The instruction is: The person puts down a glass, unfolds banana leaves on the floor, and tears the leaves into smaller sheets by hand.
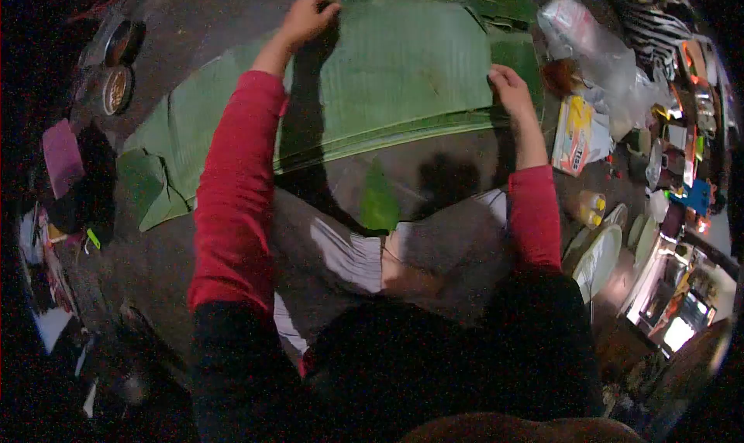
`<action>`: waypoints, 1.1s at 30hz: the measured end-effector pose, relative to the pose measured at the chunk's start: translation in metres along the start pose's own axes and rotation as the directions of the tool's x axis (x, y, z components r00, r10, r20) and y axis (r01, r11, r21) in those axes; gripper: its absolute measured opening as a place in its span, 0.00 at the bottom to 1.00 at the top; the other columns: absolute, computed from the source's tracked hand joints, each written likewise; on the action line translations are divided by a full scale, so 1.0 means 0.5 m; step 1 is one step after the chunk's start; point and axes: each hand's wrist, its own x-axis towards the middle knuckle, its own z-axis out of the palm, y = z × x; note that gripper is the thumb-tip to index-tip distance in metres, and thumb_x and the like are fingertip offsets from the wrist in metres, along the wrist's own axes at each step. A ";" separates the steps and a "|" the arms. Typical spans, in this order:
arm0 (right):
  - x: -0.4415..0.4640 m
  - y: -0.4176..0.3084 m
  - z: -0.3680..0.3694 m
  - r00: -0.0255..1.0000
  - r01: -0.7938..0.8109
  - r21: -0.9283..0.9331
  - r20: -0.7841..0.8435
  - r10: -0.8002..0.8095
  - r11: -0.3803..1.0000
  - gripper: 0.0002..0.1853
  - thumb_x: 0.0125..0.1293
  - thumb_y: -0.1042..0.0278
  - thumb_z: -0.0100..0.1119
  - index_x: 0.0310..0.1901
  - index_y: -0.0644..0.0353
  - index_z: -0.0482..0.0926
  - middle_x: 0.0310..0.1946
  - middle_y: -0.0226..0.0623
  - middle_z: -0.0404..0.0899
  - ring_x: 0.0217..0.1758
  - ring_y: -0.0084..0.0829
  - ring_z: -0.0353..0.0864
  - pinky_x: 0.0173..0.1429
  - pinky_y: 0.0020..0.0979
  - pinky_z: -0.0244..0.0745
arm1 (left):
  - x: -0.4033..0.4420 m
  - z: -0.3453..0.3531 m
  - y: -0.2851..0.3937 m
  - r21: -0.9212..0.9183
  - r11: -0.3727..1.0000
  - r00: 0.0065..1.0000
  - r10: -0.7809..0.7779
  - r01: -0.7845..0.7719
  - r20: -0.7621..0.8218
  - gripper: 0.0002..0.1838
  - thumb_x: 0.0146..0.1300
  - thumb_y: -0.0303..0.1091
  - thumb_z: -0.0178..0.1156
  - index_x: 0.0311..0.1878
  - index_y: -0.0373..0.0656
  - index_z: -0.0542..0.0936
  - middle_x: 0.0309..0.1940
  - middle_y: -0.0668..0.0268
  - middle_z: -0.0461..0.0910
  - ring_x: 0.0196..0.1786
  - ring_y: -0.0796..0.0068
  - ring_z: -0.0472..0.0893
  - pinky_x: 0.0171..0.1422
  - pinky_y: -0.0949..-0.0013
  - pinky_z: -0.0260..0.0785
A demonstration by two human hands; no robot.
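Observation:
Several large banana leaf pieces [395, 63] lie spread and stacked on the dark floor in front of my legs. My left hand [311, 17], fingers curled, is over the far edge of the top piece and casts a shadow on it. Whether it grips anything is hidden. At the right edge of the same piece, my right hand [511, 89] has thumb and fingers closed on the leaf. A small pointed green leaf [379, 199] lies nearer to me, between my knees.
Two round containers [117, 89] stand at the far left, with a purple block-like thing [63, 157] nearer. To the right are a clear plastic bag [620, 86], a yellow-and-white box [577, 137], yellow-capped bottles [593, 208] and a pale round dish [601, 261].

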 end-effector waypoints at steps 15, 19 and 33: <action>-0.099 -0.083 0.053 0.970 0.068 -0.458 -0.177 -0.166 0.886 0.12 0.64 0.57 0.47 0.38 0.56 0.75 0.27 0.49 0.78 0.31 0.51 0.77 0.36 0.47 0.71 | -0.004 0.310 0.279 0.207 0.696 0.726 0.644 -0.687 0.242 0.25 0.66 0.47 0.41 0.66 0.58 0.58 0.69 0.62 0.49 0.70 0.62 0.51 0.69 0.41 0.39; -0.095 -0.060 0.052 0.966 0.104 -0.577 -0.134 -0.219 0.810 0.11 0.65 0.59 0.45 0.38 0.56 0.74 0.24 0.50 0.77 0.28 0.52 0.77 0.32 0.50 0.70 | -0.001 0.372 0.265 0.302 0.702 0.763 0.577 -0.645 0.290 0.25 0.67 0.51 0.34 0.67 0.60 0.57 0.70 0.63 0.47 0.71 0.64 0.47 0.69 0.42 0.37; -0.487 -0.144 0.152 0.856 0.423 -0.316 0.448 -0.259 0.850 0.05 0.59 0.67 0.48 0.33 0.58 0.70 0.14 0.39 0.71 0.18 0.42 0.75 0.20 0.37 0.67 | -0.004 0.373 0.267 0.393 0.692 0.795 0.537 -0.606 0.282 0.25 0.67 0.53 0.35 0.67 0.66 0.56 0.69 0.65 0.49 0.71 0.67 0.49 0.70 0.46 0.37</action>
